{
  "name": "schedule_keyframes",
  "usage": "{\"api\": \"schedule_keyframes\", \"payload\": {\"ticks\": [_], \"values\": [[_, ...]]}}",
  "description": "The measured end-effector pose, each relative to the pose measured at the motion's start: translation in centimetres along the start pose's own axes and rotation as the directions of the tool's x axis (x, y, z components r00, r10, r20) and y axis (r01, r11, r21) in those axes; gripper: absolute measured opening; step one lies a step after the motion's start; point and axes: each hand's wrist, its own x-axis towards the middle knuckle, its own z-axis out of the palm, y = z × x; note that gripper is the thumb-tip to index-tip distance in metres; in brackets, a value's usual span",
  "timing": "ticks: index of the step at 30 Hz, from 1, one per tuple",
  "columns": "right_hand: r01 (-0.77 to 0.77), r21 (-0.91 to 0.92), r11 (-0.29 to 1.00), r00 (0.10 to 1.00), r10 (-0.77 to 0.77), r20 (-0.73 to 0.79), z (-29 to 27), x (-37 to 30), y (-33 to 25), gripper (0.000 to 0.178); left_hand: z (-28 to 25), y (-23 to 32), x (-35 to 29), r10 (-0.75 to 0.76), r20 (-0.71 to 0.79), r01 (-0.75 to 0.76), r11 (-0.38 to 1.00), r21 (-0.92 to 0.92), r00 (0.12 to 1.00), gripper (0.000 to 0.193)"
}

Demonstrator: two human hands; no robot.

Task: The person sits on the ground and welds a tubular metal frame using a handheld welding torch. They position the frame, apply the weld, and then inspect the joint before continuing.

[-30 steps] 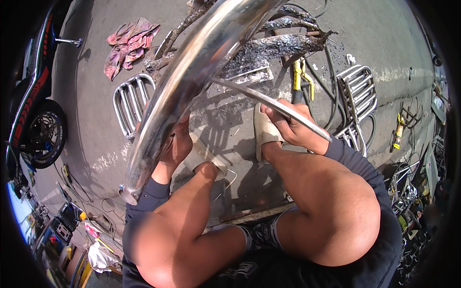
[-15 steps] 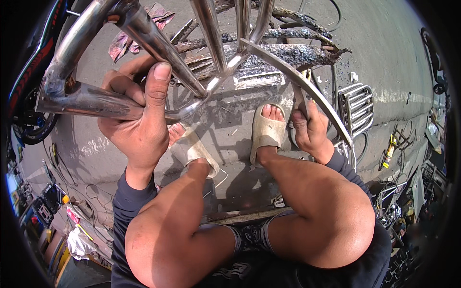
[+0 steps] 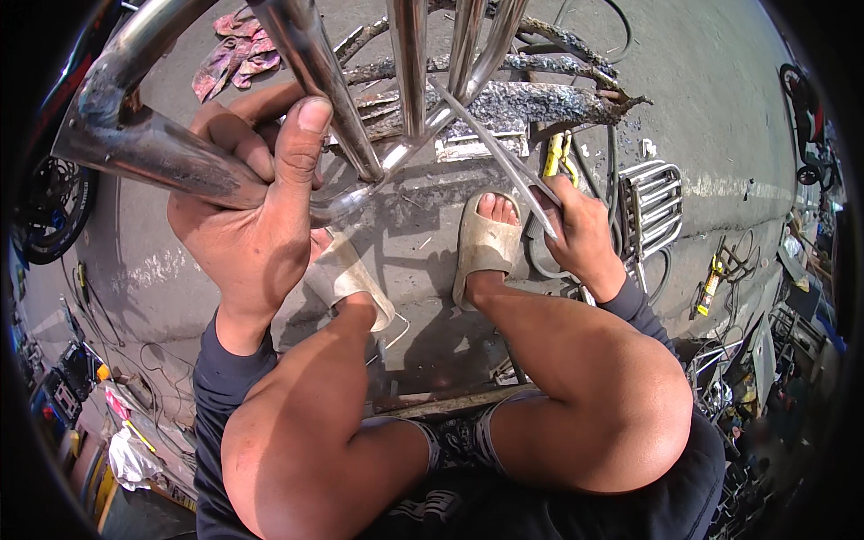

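A welded frame of shiny metal tubes [image 3: 166,160] fills the upper left, with several bars rising from a bent lower tube. My left hand [image 3: 261,202] is closed round the lower tube, its thumb up against an upright bar. My right hand [image 3: 583,229] grips a chipping hammer [image 3: 490,148] with a long, slim, pointed metal head. The hammer's tip lies over the joint between an upright bar and the lower tube; whether it touches is unclear. Its handle is mostly hidden by my fingers.
Beyond the frame lies a rough, spatter-crusted metal stand [image 3: 540,103]. A yellow-handled tool [image 3: 556,155] and cables lie near my right hand. Further right are a barred metal rack [image 3: 652,207] and a yellow tube [image 3: 711,286]. A patterned rag [image 3: 236,56] lies far left.
The hammer has turned in my right hand, so its head now slants more narrowly toward the tube joint. The tube frame has tipped slightly, still in my left hand.
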Motion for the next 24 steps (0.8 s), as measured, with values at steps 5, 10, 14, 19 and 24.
{"api": "schedule_keyframes", "payload": {"ticks": [5, 10, 14, 19, 24], "values": [[0.059, 0.732, 0.679, 0.970, 0.133, -0.202, 1.1, -0.7, 0.2, 0.036, -0.9, -1.1, -0.7, -0.036, 0.025, 0.037, 0.996, -0.077, 0.999, 0.037], [-0.235, 0.265, 0.935, 0.972, 0.226, 0.062, -0.1, -0.7, 0.4, 0.026, -1.6, -2.0, -1.1, -0.012, 0.030, 0.015, 0.995, -0.098, 0.999, 0.032], [-0.181, 0.343, 0.922, 0.980, 0.199, -0.018, 0.0, -0.5, -0.4, 0.024, -1.6, -1.7, -1.3, -0.014, 0.030, 0.015, 0.999, -0.037, 0.999, 0.031], [-0.220, 0.361, 0.906, 0.974, 0.225, 0.028, 0.6, -0.3, -0.4, 0.021, -1.1, -0.6, -1.1, 0.004, 0.041, -0.004, 1.000, -0.016, 0.999, 0.033], [-0.263, 0.259, 0.929, 0.965, 0.247, 0.092, 0.3, -0.5, -0.2, 0.018, 0.0, 0.8, -0.6, 0.017, 0.000, -0.017, 1.000, -0.016, 1.000, 0.038]]}}
